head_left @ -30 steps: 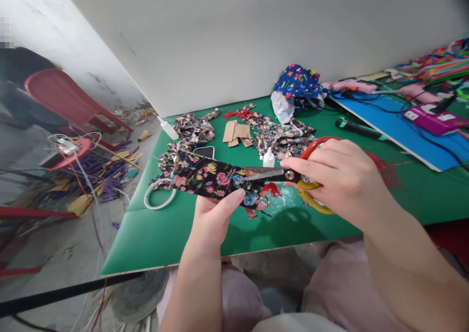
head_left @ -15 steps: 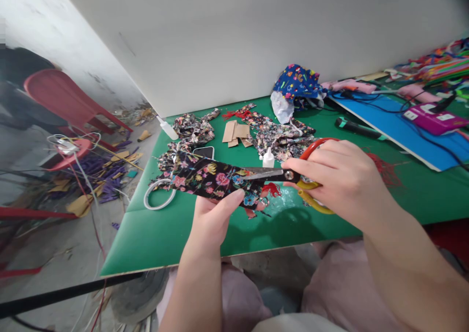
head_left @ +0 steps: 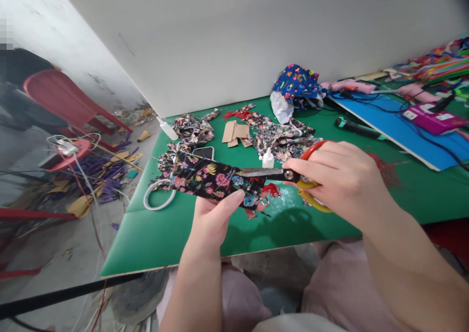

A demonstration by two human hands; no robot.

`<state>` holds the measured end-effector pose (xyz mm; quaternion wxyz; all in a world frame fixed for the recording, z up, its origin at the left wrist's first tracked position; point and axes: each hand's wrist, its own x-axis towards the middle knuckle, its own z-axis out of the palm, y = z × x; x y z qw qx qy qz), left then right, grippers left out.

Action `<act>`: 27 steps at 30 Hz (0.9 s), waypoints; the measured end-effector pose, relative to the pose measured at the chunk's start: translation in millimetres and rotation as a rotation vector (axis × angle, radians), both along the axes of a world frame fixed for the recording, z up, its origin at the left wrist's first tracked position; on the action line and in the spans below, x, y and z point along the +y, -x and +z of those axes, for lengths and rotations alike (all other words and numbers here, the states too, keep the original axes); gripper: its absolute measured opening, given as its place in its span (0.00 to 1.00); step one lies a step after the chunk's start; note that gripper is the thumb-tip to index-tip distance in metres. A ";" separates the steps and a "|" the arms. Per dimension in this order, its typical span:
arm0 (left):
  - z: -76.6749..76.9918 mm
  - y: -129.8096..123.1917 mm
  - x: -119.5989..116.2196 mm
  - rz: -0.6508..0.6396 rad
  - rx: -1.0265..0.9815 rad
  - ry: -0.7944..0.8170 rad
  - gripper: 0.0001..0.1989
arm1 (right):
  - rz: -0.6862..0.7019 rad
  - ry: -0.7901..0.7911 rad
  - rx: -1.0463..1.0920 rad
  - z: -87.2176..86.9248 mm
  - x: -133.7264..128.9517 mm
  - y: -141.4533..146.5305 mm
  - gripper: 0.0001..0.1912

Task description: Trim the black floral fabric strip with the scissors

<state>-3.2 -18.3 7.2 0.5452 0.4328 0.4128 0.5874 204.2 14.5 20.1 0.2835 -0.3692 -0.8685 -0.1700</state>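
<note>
A strip of black floral fabric [head_left: 208, 176] is pinched in my left hand [head_left: 218, 214], thumb on top and fingers underneath. Red threads [head_left: 271, 190] stick out at its right end. In my right hand [head_left: 340, 175] are scissors [head_left: 267, 173] with one red and one yellow handle, their blades pointing left along the fabric's upper edge near its right end. A small white squeeze bottle [head_left: 268, 158] stands just behind the blades. Beyond it lies a heap of crumpled floral fabric [head_left: 278, 139]. The fingers of my left hand are hidden under the strip.
On the green table [head_left: 146, 244] lie a white tape roll [head_left: 158, 195], a phone [head_left: 203, 152], cardboard pieces [head_left: 234, 132] and another bottle [head_left: 167, 128]. Blue printed cloth [head_left: 297, 85] sits against the grey panel. A blue board [head_left: 395, 126] and a purple box [head_left: 434, 118] are at right.
The scissor blades have shifted slightly up, from lying over the fabric's face to its upper edge. My left hand and the fabric strip stay in place.
</note>
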 end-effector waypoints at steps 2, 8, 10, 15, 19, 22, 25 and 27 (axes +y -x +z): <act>-1.5 0.6 0.8 -0.014 -0.008 -0.006 0.05 | -0.001 -0.007 -0.003 -0.2 -0.2 0.0 0.12; 3.1 -0.2 -1.8 0.013 -0.018 0.007 0.04 | -0.010 -0.027 0.033 -1.7 0.2 1.5 0.10; 6.4 -1.0 -3.4 0.005 -0.003 0.018 0.04 | -0.011 -0.011 0.091 -1.1 0.4 2.7 0.10; 8.1 -1.2 -4.7 0.052 -0.009 0.029 0.05 | 0.021 0.099 0.210 3.5 1.4 3.5 0.16; 4.9 -0.2 -4.0 0.122 -0.008 0.034 0.07 | 0.041 0.143 0.136 4.1 2.1 2.0 0.22; 3.8 -0.2 -4.0 0.166 -0.022 0.034 0.08 | 0.048 0.124 0.087 1.7 2.3 1.8 0.20; 3.7 -0.5 -4.2 0.169 -0.020 0.047 0.08 | 0.056 0.076 0.071 -0.8 2.9 2.5 0.17; 3.6 -0.6 -4.0 0.170 -0.017 0.051 0.08 | 0.053 0.052 0.062 -1.8 3.6 2.9 0.16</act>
